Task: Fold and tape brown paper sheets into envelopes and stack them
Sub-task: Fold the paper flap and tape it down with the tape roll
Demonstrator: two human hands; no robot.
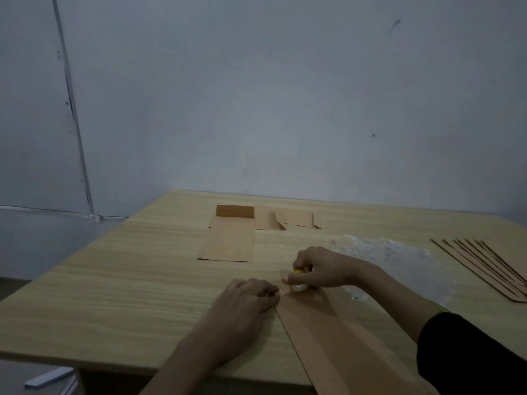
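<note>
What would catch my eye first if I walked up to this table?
Near the front, the left hand presses the far end of a long folded brown sheet while the right hand grips a small yellow-and-white roll beside it. Farther back lies a brown envelope, and a fan of brown sheets sits at the right edge of the table.

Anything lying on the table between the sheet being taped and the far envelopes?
Nothing visible does: only bare table separates the folded sheet from the envelopes. The right hand holds the tape roll.
</note>
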